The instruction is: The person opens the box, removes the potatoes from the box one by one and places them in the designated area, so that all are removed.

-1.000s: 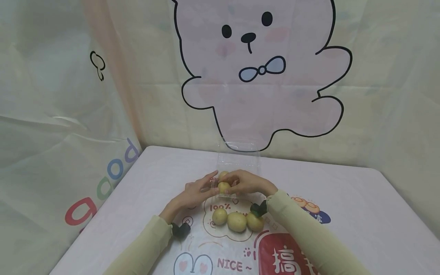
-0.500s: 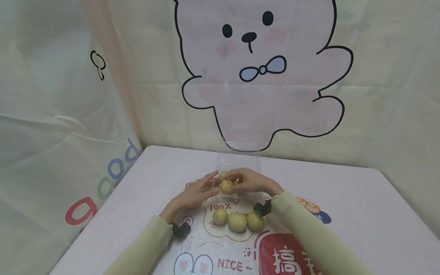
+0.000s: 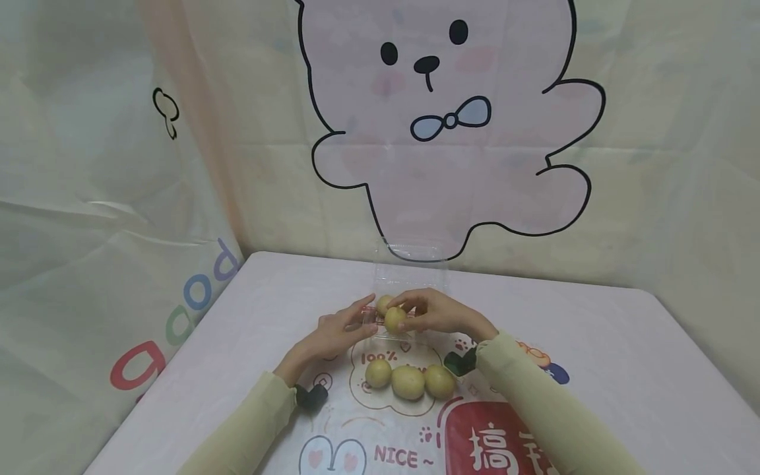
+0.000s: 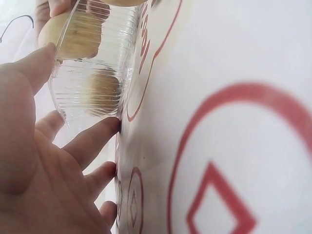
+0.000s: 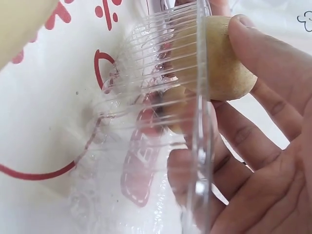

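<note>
A clear plastic clamshell box [image 3: 388, 337] lies at the middle of the table, its lid [image 3: 411, 272] folded back. My right hand [image 3: 436, 311] pinches a pale yellow potato [image 3: 395, 320] between thumb and fingers; in the right wrist view that potato [image 5: 226, 58] stands partly above the box rim [image 5: 202, 122]. A second potato [image 3: 384, 304] is inside the box, seen through the ribbed wall in the left wrist view. My left hand [image 3: 335, 333] touches the box's left side, its fingers [image 4: 92, 141] fairly straight and spread along the wall.
In front of the box lie three more potatoes in a row: a left one [image 3: 378, 374], a middle one [image 3: 408, 382] and a right one [image 3: 440, 382]. The white tablecloth [image 3: 309, 284] has printed pictures and letters. A curtain with a bear drawing [image 3: 427, 165] hangs behind.
My right hand has shifted right and slightly away from me, taking its potato along. The left hand has stayed at the box's side.
</note>
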A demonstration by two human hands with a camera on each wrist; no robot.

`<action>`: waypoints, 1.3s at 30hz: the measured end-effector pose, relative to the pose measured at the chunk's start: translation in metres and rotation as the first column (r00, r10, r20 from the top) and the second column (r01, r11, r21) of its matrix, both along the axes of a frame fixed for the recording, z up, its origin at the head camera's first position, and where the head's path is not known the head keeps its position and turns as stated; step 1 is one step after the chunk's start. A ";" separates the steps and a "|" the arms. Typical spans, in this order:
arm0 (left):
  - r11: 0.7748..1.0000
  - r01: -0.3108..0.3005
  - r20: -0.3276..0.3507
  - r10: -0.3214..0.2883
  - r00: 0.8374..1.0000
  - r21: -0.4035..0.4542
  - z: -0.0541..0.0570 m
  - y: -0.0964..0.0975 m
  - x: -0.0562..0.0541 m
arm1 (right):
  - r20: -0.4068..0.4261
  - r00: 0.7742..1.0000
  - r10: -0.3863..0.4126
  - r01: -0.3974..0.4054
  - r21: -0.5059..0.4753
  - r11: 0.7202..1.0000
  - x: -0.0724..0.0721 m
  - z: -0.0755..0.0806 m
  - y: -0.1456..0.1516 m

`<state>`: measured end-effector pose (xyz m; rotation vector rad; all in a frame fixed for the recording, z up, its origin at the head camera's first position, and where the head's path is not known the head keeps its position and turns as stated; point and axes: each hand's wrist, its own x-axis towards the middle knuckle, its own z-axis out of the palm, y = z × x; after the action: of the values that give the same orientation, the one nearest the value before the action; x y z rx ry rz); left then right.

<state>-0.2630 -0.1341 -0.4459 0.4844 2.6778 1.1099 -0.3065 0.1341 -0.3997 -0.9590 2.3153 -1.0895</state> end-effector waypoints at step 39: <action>0.999 0.025 0.014 -0.026 1.000 0.020 0.003 -0.002 0.000 | -0.144 0.984 -0.105 0.080 -0.170 0.982 0.039 0.013 0.023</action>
<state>-0.2628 -0.1362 -0.4431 0.5111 2.6438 1.1294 -0.2680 0.1574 -0.3869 -1.0360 2.4454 -1.3028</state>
